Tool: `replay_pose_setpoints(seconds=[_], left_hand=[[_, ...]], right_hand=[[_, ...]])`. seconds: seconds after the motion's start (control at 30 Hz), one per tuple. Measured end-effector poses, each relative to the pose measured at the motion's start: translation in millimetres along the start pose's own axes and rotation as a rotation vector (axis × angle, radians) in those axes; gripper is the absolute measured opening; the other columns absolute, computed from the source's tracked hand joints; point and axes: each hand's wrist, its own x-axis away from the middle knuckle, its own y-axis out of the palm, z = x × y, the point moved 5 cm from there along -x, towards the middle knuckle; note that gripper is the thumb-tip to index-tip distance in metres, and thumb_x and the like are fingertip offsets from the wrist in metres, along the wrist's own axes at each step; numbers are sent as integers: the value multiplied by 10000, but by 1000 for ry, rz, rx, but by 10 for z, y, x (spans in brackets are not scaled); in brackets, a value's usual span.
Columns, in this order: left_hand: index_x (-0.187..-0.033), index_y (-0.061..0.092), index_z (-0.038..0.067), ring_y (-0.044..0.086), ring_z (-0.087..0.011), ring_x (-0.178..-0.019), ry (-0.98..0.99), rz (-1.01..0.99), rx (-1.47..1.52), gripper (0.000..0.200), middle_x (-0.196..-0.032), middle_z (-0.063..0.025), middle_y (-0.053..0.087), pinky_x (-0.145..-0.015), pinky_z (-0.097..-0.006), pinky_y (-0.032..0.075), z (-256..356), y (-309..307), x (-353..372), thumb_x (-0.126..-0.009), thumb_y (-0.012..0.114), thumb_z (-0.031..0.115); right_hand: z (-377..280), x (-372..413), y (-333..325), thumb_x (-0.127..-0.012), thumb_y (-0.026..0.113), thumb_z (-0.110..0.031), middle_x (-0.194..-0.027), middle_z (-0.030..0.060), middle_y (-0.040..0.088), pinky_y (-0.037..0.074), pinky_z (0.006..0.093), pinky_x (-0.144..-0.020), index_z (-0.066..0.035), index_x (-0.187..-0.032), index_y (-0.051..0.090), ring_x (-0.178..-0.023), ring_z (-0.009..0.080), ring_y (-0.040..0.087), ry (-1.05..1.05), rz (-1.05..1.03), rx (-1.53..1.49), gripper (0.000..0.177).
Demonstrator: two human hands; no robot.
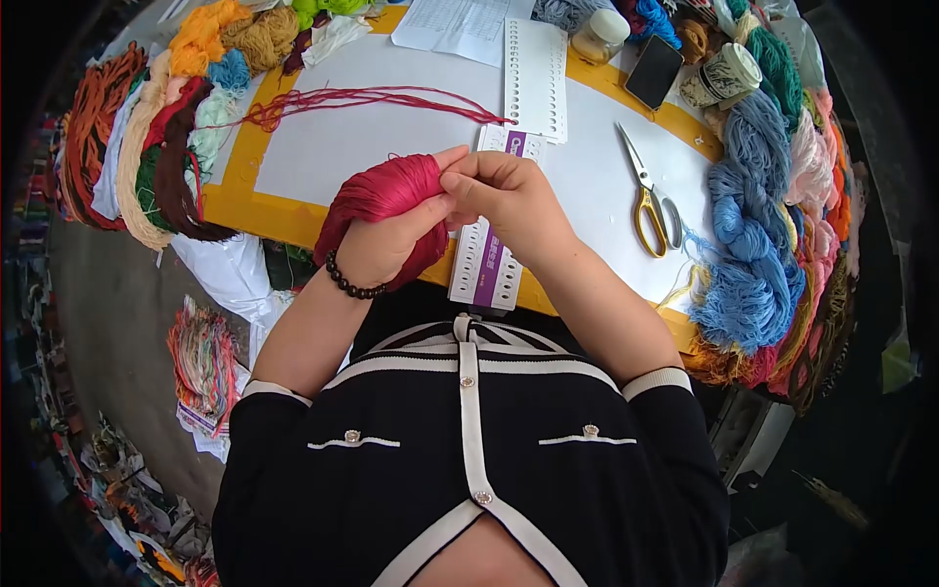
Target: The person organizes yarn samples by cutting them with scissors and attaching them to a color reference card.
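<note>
A thick skein of crimson thread [386,191] is draped over my left hand [396,235], whose fingers are wrapped round it above the table's near edge. My right hand [504,196] is closed in a pinch at the skein's right side, touching the left fingertips. Beneath both hands lies a white and purple card [484,269] with holes along its sides. Behind it is a white punched card [535,78]. Long red threads [391,95] stretch leftward from this card's lower left corner.
Scissors [646,191] lie right of my hands. Skeins of blue thread [748,264] hang over the right edge; orange, cream and brown skeins [147,147] cover the left. At the back are a phone [654,72], a patterned cup [722,76], a jar [601,36] and a paper sheet [460,27].
</note>
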Motion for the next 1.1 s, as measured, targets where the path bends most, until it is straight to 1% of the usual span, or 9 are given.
replay_pose_setpoints(seconds=[0.27, 0.33, 0.43, 0.5, 0.57, 0.77, 0.9, 1.03, 1.1], left_hand=[[-1319, 442, -19, 608, -178, -949, -77, -4, 146, 409, -1074, -129, 633, -864, -311, 479, -79, -111, 50, -916, 476, 42], [-1254, 505, -6, 616, -218, -940, -77, 44, 349, 365, -1022, -151, 653, -875, -358, 473, -8, -262, 110, -893, 482, 38], [-1283, 501, 68, 595, -117, -818, 22, 274, 429, 402, -967, -85, 645, -702, -247, 493, 225, -1010, 220, -881, 505, 61], [-1337, 450, 93, 509, -57, -672, 114, 394, 371, 453, -1013, -53, 628, -626, -209, 457, 481, -1439, 317, -886, 487, 71], [-1341, 444, 88, 493, -36, -663, 110, 366, 312, 468, -1019, -48, 632, -612, -191, 445, 583, -1531, 292, -876, 488, 75], [-1246, 534, 52, 564, -92, -782, -306, 173, -106, 404, -1118, -47, 625, -678, -215, 441, -145, -714, -451, -885, 601, 221], [-1268, 498, 26, 581, -111, -805, -330, 237, -251, 469, -1010, -32, 621, -695, -241, 453, -733, -637, -864, -871, 619, 242], [-1287, 462, 11, 576, -116, -822, -264, 204, -536, 496, -964, -43, 611, -722, -257, 448, -908, -817, -1072, -847, 608, 187], [-1251, 492, 11, 555, -107, -809, -262, 202, -573, 459, -947, -34, 605, -723, -245, 444, -863, -781, -1062, -836, 624, 157]], right_hand=[[-142, 136, -77, -919, 552, -162, -966, 76, 636, 449, 324, -862, -2, -953, 618, -904, 152, 593, -32, 36, -175, 176], [-260, 241, -348, -879, 554, -134, -994, 89, 614, 433, 378, -888, -24, -949, 587, -889, 203, 588, -94, -156, -710, 134], [-892, 738, -1353, -870, 526, -78, -690, 9, 459, 405, 276, -619, -42, -920, 524, -652, 137, 473, -373, 67, -721, 62], [-1151, 1220, -2475, -884, 573, -100, -721, 11, 556, 401, 230, -563, -6, -915, 613, -633, 110, 508, -558, 486, -261, 106], [-1388, 1673, -2846, -876, 605, -108, -878, 85, 663, 469, 241, -651, 28, -991, 658, -734, 157, 605, -615, 1412, 748, 186], [-205, 288, -1268, -845, 585, -71, -975, 94, 678, 508, 329, -768, -104, -1007, 691, -856, 221, 660, -229, 609, 1192, 196], [408, -20, -527, -768, 610, -105, -1042, -6, 662, 535, 348, -639, -183, -982, 653, -783, 234, 654, -480, 220, 1534, 232], [434, -24, -363, -791, 634, -138, -934, 14, 683, 524, 334, -615, -136, -921, 679, -731, 243, 646, -619, 188, 1385, 138], [365, -202, -492, -841, 615, -161, -794, 34, 680, 506, 310, -600, -88, -863, 694, -654, 205, 631, -370, 280, 1259, 109]])
